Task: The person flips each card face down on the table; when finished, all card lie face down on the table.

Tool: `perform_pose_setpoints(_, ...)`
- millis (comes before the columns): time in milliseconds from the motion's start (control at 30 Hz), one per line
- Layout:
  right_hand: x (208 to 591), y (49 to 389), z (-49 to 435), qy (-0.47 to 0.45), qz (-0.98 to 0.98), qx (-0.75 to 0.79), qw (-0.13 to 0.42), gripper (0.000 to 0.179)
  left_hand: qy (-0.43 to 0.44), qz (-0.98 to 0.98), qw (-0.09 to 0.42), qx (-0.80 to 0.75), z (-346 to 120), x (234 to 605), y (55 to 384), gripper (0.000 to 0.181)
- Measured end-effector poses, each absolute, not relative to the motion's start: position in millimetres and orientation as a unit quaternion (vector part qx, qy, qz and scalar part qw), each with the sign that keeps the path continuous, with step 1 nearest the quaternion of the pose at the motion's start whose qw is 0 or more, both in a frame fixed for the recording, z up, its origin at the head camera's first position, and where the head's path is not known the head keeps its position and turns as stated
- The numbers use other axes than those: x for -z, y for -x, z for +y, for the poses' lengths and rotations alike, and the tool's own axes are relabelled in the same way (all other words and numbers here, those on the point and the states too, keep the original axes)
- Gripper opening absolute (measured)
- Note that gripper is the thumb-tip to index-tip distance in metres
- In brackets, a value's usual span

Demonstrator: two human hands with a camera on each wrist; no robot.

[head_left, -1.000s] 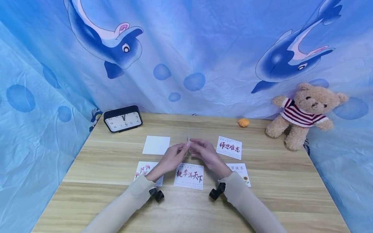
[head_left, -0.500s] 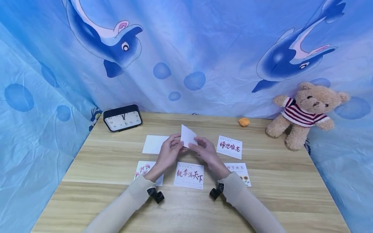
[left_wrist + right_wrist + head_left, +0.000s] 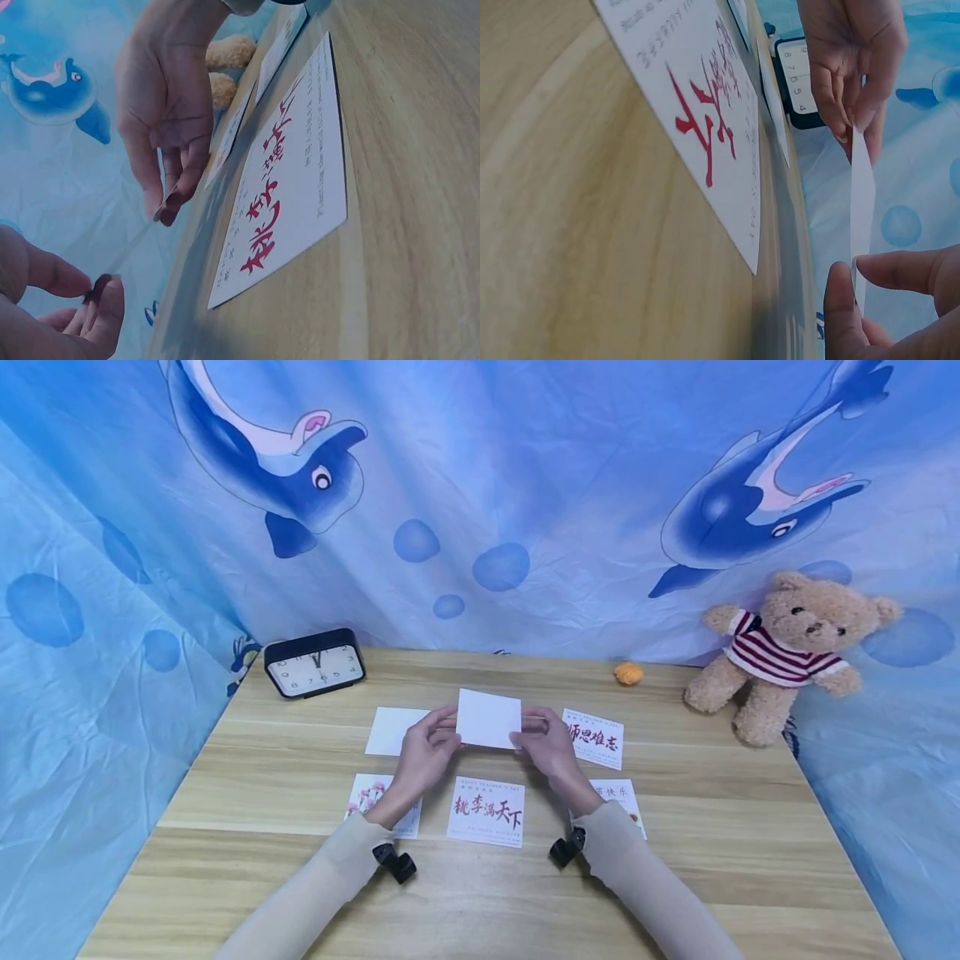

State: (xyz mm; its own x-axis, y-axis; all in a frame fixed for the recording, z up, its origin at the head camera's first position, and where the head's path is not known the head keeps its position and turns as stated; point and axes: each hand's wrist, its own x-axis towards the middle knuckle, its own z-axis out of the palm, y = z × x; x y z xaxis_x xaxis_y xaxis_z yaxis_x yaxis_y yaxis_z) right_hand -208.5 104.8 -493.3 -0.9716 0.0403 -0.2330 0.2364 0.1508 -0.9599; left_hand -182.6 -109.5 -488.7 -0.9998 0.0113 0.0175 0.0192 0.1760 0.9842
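Note:
A white card (image 3: 489, 718), its blank face towards me, is held up over the middle of the table between both hands. My left hand (image 3: 429, 752) pinches its left edge between thumb and fingers. At the opposite edge my right hand (image 3: 551, 753) does the same. Both wrist views show the card almost edge-on; in the right wrist view the thin white card (image 3: 862, 202) runs from one hand to the other. Below the hands lies a card with red Chinese lettering (image 3: 486, 812). The face of the held card that points away from me is hidden.
A blank white card (image 3: 393, 731) and a pink-flower card (image 3: 375, 793) lie at left, partly behind the left arm. At right are another red-lettered card (image 3: 596, 741) and a sunflower card (image 3: 618, 795). A clock (image 3: 315, 667), an orange lump (image 3: 627, 673) and a teddy bear (image 3: 795, 652) stand farther back.
The held card has turned from edge-on, through an angled view, to showing its blank face. My hands have spread apart to its left and right edges.

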Motion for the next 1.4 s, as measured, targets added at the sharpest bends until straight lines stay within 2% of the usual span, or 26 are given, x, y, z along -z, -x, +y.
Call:
perform_pose_setpoints(600,492,207,113,-0.081,0.795,0.595,0.087,0.046,-0.020,-0.820,-0.010,0.572,-115,500,189,0.058)
perform_pose_setpoints(933,497,207,116,-0.073,0.825,0.554,0.088,0.048,-0.008,-0.847,-0.026,0.531,-114,503,193,0.052)
perform_pose_setpoints(1400,498,210,118,-0.064,0.849,0.515,0.104,0.048,0.008,-0.866,-0.015,0.499,-112,504,197,0.054)
